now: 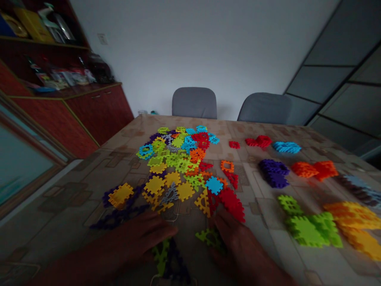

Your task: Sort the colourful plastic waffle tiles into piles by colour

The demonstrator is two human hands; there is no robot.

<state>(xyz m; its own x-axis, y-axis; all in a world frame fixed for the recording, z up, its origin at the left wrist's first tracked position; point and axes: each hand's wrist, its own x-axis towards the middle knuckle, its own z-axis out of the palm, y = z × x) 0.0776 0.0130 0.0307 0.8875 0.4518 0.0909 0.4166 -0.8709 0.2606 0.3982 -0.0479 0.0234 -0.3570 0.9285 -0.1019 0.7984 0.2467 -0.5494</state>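
So both hands are down at the near edge of the tabletop (98, 171), with interlocking plastic pieces all over the place. The right hand (235, 238) has its fingers and thumb drawn in around one end of a green triangle (210, 237), with the pointy end sticking out toward the left hand (141, 235). That left one is bent over a second green piece (161, 256), which lies right up against a dark purple triangle (178, 264). Honestly can't tell if it's gripping either of them (it's pretty dark and blurry down there).

Just beyond the right hand there's a big red piece (232, 203), with a light blue square (214, 185) next to it. Past the hands, a messy multicolored pile (174, 159) runs up the middle, yellow mostly at the near end and green farther back. Off to its left, a yellow square (120, 195) sits on top of some purple.

Over on the right it's way tidier, grouped by color: red pieces (262, 141) and a blue stack (286, 147) at the back, then a purple stack (274, 173) and orange stacks (326, 170), with green stacks (308, 230) and yellow stacks (355, 216) nearest. Two gray chairs (194, 103) stand at the far side.
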